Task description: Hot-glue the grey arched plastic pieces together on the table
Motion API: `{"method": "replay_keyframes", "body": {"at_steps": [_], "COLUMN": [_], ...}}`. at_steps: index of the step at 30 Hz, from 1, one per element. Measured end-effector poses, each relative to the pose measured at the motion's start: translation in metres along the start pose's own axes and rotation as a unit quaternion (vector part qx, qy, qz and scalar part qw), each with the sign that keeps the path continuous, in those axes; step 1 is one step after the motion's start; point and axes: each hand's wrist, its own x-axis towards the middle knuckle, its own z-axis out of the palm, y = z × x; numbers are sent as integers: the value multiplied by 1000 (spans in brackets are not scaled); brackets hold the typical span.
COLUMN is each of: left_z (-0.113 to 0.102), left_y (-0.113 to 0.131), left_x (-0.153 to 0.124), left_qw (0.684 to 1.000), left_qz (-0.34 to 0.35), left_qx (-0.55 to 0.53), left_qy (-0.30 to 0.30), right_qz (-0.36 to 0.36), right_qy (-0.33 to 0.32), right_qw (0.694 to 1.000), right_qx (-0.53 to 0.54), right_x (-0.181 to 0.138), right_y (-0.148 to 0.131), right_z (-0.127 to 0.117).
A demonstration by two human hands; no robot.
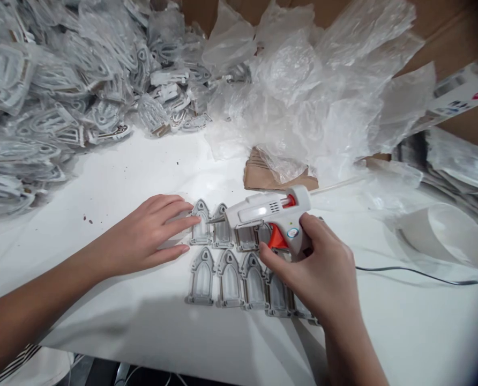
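Note:
My right hand [317, 262] grips a white hot glue gun [259, 208] with an orange trigger, its nozzle pointing left. A glue stick [339, 185] juts from the back of the gun. The nozzle tip hovers at the grey arched window-shaped piece [201, 228] at the left end of the upper row. Fingers apart, my left hand [152, 233] rests beside that piece, with a fingertip at its edge. Below lies a second row of the same arched pieces [230, 281]. The right ends of both rows are partly hidden by the gun and my right hand.
Plastic-wrapped pieces [62, 75] are heaped at the back left. Crumpled clear bags [295, 91] and folded cardboard [259, 171] lie at the back. A white round container [443, 236] and a black cord [403, 272] are on the right of the white table [142, 327].

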Motion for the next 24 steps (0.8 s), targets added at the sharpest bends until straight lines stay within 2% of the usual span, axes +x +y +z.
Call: {"method": "replay_keyframes", "body": {"at_steps": [9,24], "left_z": [-1,-1], "left_y": [0,1], "left_x": [0,1], "left_qw": [1000,1000], "left_qz": [1,1], "left_qx": [-7,-2], "left_qy": [2,1], "right_qz": [-57,-71], "right_qy": [-21,-48], "right_qw": [996,995], "right_qx": [-67,-57], "right_x": [-3,-4], "right_y": [0,2], "right_z": [0,2]}}
